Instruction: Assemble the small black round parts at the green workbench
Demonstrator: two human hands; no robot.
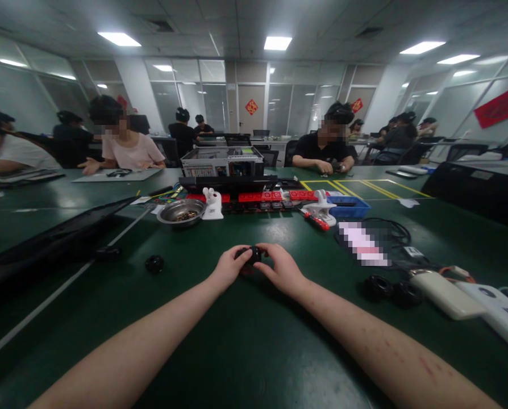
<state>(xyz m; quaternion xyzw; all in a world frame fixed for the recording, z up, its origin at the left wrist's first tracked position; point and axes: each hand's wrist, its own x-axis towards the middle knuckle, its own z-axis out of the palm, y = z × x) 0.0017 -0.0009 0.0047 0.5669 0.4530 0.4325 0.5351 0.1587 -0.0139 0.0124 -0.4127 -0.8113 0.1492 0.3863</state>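
Over the middle of the green table, both hands grip one small black rounded part (255, 255), whose exact kind I cannot make out. My left hand (232, 264) is closed on its left side, thumb along the front. From the right, my right hand (282, 269) pinches it between thumb and fingers. A black ring-shaped part (154, 263) lies to the left of my hands, with another dark piece (108, 253) farther left. Two more black ring-shaped parts (378, 287) rest together on the right.
Beyond my hands stand a metal bowl (181, 213) of small pieces, a red-handled screwdriver (316, 221), a blue tray (348, 207) and an opened computer case (222, 163). A long black panel (53, 238) lies left. A cream power bank (446, 293) lies right. People sit across the table.
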